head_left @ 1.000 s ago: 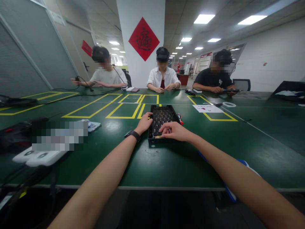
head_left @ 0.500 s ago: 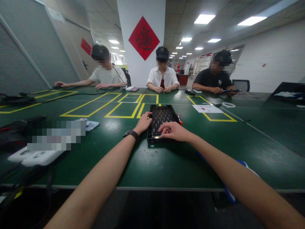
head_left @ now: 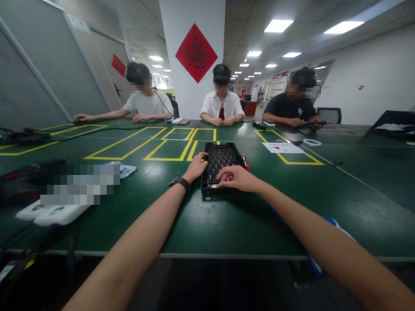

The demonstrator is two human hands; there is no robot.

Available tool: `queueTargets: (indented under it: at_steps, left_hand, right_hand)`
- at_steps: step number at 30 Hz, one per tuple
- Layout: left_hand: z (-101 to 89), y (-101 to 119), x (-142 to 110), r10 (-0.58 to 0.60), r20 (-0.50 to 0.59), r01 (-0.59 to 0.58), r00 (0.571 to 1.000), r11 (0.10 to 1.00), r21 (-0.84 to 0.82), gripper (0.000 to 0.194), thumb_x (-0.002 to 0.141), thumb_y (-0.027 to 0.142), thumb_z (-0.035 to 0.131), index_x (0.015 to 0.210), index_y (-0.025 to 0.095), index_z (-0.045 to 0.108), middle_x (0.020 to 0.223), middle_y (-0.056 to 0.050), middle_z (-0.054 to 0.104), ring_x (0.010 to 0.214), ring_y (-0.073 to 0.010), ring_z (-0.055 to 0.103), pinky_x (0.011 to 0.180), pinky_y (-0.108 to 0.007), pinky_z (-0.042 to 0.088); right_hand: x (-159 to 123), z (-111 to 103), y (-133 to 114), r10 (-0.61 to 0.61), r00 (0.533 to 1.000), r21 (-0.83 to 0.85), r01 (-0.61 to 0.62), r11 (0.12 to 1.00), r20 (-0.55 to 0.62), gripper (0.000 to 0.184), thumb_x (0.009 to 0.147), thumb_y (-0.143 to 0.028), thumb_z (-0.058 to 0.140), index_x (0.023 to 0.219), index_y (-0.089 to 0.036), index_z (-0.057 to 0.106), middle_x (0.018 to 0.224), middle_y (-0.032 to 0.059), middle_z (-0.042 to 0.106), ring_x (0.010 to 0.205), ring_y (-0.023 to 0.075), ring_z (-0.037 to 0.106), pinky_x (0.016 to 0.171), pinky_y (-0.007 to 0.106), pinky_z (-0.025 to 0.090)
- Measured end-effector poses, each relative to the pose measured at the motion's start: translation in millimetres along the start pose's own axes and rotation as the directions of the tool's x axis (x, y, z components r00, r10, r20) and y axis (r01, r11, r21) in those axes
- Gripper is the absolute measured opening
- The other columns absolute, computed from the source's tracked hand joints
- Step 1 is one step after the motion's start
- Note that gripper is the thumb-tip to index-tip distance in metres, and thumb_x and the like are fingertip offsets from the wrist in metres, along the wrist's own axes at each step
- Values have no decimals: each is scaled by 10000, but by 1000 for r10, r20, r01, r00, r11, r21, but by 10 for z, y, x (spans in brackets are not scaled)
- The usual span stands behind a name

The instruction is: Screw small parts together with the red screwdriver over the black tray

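Observation:
A black rectangular case (head_left: 223, 156) lies in front of me, with rows of small shiny pieces inside it. My left hand (head_left: 196, 168) grips the case's left wall, fingertips over the rim and a dark band round the wrist. Over the near right part of the case is my right hand (head_left: 238, 178), its fingers bent together in a pinch. Just by those fingertips, a small pale yellowish piece (head_left: 215, 186) shows at the near end of the case. Whatever the right fingers pinch is too small or hidden to make out.
Beyond the case's right side sits a small red and black object (head_left: 245, 162). A white power strip (head_left: 61, 215) and dark cables lie at left. A printed sheet (head_left: 282, 148) and a white ring (head_left: 312, 142) are at right. Three people sit across the green table (head_left: 194, 233).
Both hands stay at the case in nearly the same pose. The whole view has shifted very slightly; nothing else visibly differs.

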State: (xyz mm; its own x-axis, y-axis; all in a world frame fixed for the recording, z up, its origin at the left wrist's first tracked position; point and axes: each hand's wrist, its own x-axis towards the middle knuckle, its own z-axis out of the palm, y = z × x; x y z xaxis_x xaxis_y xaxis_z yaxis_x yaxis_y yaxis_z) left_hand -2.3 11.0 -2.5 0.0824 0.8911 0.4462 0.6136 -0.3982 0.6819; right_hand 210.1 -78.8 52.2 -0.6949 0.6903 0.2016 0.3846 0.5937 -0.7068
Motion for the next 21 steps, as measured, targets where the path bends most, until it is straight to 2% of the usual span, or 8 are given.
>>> queueTargets:
  at_steps: [5,11,21]
  left_hand:
    - [0,0,-1,-3,0,3,1000,1000,-8,444,700,158,433,1138,161,513,1076,-92,563,989,-212,532,916,-388,424]
    - [5,-16,14,-18,6,18,1000,1000,-9,451,699,159,439,1144,165,511,1084,-84,560,1000,-205,526,926,-382,418]
    - [1,-8,11,-8,2,8,1000,1000,-12,448,699,158,438,1141,165,513,1103,-84,556,1033,-212,516,940,-382,409]
  right_hand:
    - [-7,1,27,4,1000,23,-4,1000,8,309,699,-310,649,942,-122,617,773,53,679,693,126,619,643,239,473]
    - [9,7,61,12,1000,32,-12,999,2,316,677,-358,663,867,-105,653,724,56,666,656,122,609,614,227,476]
    - [6,1,43,6,1000,16,-6,1000,-20,297,683,-332,665,880,-111,656,744,56,672,666,121,605,627,232,480]
